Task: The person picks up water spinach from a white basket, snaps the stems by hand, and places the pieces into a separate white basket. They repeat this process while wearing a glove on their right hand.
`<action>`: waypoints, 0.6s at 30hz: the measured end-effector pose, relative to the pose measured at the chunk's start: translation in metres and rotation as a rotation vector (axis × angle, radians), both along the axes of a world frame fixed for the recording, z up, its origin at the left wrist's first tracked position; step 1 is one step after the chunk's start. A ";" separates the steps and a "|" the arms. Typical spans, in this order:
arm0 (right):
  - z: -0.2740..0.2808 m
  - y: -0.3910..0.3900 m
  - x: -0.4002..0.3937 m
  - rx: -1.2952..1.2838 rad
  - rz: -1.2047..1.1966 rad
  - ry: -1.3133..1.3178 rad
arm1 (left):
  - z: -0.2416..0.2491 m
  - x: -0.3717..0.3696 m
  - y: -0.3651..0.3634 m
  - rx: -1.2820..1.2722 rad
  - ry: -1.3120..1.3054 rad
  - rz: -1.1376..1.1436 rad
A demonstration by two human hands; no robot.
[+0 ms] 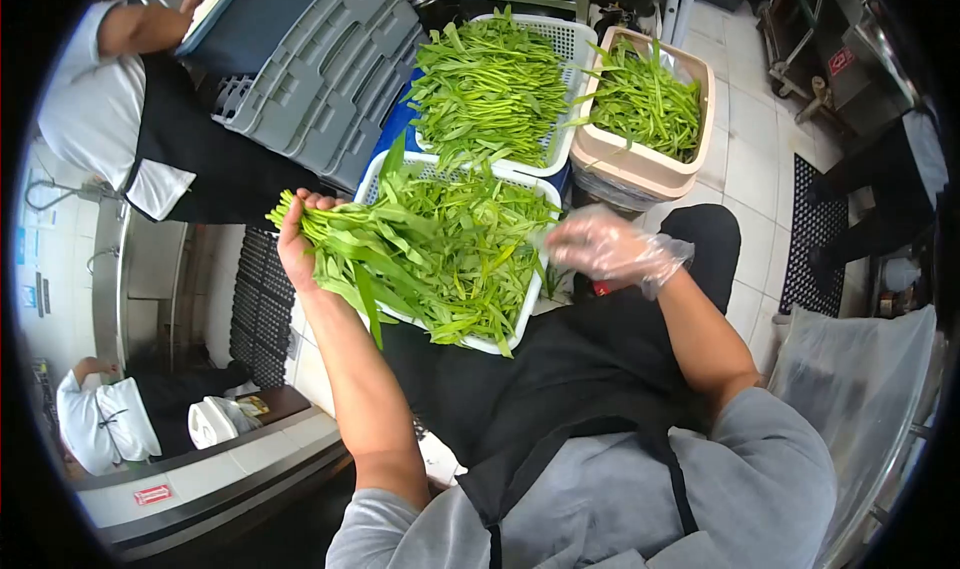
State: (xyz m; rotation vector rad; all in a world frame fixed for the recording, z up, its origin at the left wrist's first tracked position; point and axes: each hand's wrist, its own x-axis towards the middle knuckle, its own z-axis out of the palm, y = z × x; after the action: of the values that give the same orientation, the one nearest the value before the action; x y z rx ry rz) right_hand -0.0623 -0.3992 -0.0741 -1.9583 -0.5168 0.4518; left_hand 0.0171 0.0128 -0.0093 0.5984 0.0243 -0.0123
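My left hand (300, 244) is bare and wrapped around a bunch of long-leaved water spinach (345, 224), its cut stems poking out beyond my fingers. The leaves hang over the left side of a white plastic basket (528, 314), which is heaped with loose greens (475, 239). Near that basket's right rim is my right hand (605, 247), in a clear plastic glove. Its fingers are drawn together and point left; the tips are blurred, so anything between them cannot be made out.
Behind stands another white basket (580, 54) of neatly stacked greens. A beige tub (640, 164) holding more stems is at the right. Grey crates (315, 69) lean at the left, beside a person in a white shirt (95, 139). Plastic sheeting (850, 399) hangs lower right.
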 end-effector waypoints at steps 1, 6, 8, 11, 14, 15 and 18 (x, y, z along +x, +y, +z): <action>-0.006 0.005 -0.004 -0.009 0.056 0.007 | 0.013 0.010 -0.005 0.030 -0.017 -0.017; -0.042 0.010 0.002 -0.052 0.205 -0.007 | 0.062 0.093 -0.031 0.533 -0.116 0.257; -0.049 0.007 0.003 -0.036 0.200 -0.017 | 0.083 0.125 -0.073 0.793 -0.272 0.471; -0.044 0.002 0.009 -0.008 0.172 -0.017 | 0.092 0.174 -0.115 1.116 -0.558 0.535; -0.045 -0.007 0.014 0.056 0.123 -0.037 | 0.076 0.204 -0.156 1.660 -0.804 0.778; -0.045 -0.011 0.016 0.070 0.112 -0.038 | 0.060 0.216 -0.164 1.742 -0.906 0.747; -0.048 -0.018 0.023 0.070 0.083 -0.010 | -0.013 0.244 -0.183 2.265 -1.004 0.618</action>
State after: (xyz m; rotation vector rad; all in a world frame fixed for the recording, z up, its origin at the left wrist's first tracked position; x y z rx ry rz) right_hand -0.0396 -0.4169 -0.1223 -1.8778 -0.6142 0.4704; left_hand 0.2607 -0.1702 -0.0221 2.7581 -0.8704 1.0486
